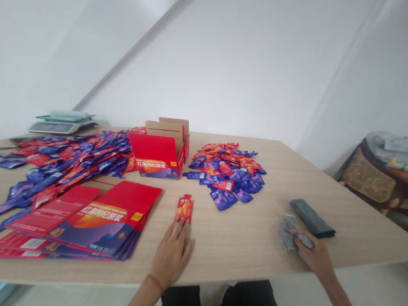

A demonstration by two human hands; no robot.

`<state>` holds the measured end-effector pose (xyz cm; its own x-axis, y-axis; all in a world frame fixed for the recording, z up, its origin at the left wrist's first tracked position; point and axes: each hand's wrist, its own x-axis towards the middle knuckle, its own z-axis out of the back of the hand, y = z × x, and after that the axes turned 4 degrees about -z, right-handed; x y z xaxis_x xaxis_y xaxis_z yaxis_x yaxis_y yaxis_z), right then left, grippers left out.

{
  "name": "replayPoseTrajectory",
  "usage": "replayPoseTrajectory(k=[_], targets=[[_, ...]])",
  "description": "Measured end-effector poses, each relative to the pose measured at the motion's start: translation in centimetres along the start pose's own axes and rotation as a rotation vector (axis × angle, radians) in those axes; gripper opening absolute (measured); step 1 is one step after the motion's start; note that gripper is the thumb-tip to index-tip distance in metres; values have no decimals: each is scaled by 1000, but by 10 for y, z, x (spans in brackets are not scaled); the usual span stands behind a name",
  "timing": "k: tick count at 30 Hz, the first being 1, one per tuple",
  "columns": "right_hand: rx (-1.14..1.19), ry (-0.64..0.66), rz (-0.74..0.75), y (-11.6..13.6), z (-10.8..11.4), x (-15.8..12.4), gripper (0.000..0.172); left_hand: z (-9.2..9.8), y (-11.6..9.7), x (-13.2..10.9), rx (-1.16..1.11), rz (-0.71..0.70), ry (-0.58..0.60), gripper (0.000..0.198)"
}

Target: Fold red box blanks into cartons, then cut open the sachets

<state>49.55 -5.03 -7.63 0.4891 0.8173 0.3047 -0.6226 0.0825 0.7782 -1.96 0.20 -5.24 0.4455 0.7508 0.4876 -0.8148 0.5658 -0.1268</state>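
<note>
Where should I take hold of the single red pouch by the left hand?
Probably by its two long edges, just below the narrow neck, coming from above: the red pouch lies flat on the table, neck pointing away from the person, while the left hand covers its near end.

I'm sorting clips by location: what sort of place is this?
Probably a packing workspace, judging by the heaped sachets, flat cartons and open box.
</note>
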Motion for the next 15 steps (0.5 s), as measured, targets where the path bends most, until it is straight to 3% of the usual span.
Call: replayPoseTrajectory(k=[15], targets=[[-1,-5,1,2,0,0,34,-3,1,-1,-7,35,26,54]])
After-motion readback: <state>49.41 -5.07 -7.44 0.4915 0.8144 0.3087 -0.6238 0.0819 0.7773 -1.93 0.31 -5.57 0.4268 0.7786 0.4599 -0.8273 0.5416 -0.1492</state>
